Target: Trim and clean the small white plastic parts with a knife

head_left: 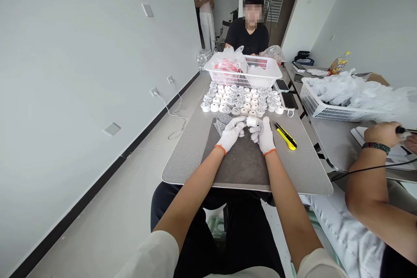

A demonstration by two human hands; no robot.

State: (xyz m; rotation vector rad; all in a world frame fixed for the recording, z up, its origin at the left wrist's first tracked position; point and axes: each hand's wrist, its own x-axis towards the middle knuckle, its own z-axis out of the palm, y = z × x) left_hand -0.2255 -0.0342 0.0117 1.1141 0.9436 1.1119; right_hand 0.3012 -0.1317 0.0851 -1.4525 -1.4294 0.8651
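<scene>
In white gloves with orange cuffs, both my hands meet over the dark mat point(236, 165). Between them is a small white round piece point(252, 121), shaped like a short cylinder. My left hand point(232, 133) closes its fingers at the left side of the piece. From the right, my right hand point(265, 136) grips it with curled fingers. A speckled grey sheet or cloth point(222, 121) lies beside my left hand, partly covered by it. Right of my right hand rests a yellow-and-black utility knife point(286, 137).
Rows of similar white and grey pieces point(241, 100) stand behind my hands. Beyond them is a white basket point(260, 81) with bags. Two phones point(289, 100) lie to the right. Another person's arm point(371, 173) works at the adjoining table; a person point(249, 34) sits opposite.
</scene>
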